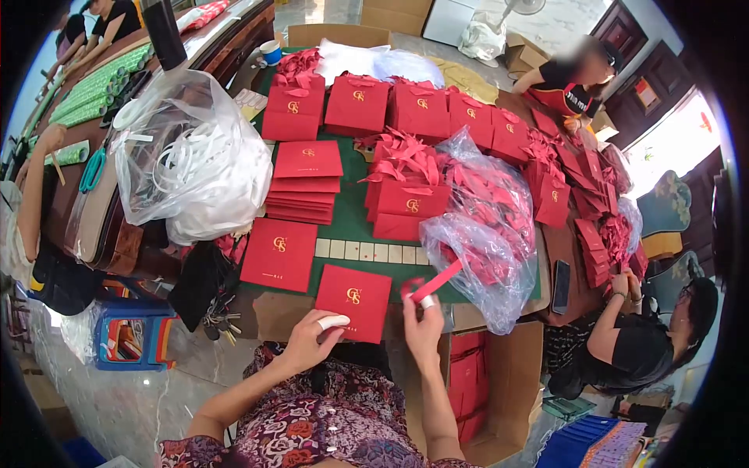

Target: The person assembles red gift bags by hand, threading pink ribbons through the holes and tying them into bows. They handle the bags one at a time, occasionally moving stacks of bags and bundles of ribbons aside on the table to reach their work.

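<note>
A flat red paper gift bag (360,287) with a gold logo lies at the table's near edge in front of me. My left hand (314,341), a white wrap on one finger, grips its lower left edge. Just right of it, my right hand (424,327), also with a white finger wrap, pinches a red ribbon (441,282). That ribbon stretches up toward a clear plastic bag (499,234) full of red ribbons. Another flat red bag (278,253) lies to the left, below a stack of flat red bags (307,165).
Red bags with ribbon handles (409,204) stand mid-table, with a row behind. A plastic bag of white strips (191,156) sits left. An open cardboard box (507,390) with red bags is below right. A phone (560,286) lies near a seated co-worker (640,343).
</note>
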{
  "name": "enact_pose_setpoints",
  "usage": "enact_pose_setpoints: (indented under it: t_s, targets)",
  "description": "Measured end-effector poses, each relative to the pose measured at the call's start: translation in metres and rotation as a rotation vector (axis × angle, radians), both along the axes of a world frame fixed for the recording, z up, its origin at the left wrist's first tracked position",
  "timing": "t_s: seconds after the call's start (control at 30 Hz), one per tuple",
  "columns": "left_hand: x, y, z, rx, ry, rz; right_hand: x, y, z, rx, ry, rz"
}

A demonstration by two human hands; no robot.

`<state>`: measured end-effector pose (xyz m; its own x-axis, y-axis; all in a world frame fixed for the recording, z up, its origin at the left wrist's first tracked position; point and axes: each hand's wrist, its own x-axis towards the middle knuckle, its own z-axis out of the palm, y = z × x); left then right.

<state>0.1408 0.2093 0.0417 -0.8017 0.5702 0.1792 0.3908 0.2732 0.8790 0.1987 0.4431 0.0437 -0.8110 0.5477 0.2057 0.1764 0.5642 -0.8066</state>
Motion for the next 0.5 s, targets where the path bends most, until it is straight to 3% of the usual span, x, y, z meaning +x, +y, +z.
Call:
enact_pose_setpoints:
  t_s: [0.13, 0.2, 0.23, 0.3, 0.4, 0.5]
  targets:
    - [-0.003, 0.013, 0.005, 0.006, -0.293, -0.037, 0.019, -0.026, -0.003, 0.017, -0.089, 0.226]
    - [-0.002, 0.02, -0.002, 0.194, -0.525, -0.025, 0.024, -0.031, -0.017, 0.228, -0.125, 0.288]
    - [-0.003, 0.024, 0.01, 0.192, -0.52, -0.029, 0.023, -0.033, -0.013, 0.114, -0.171, 0.274]
    - [-0.002, 0.029, 0.046, 0.431, -0.824, -0.089, 0.022, -0.028, -0.004, 0.129, -0.214, 0.244]
    - [0.009, 0.034, 0.115, 0.455, -0.858, -0.54, 0.024, -0.021, 0.015, 0.059, -0.374, 0.135]
    - [0.028, 0.045, 0.16, 0.522, -1.274, -1.092, 0.039, -0.017, 0.014, 0.106, -0.244, 0.09]
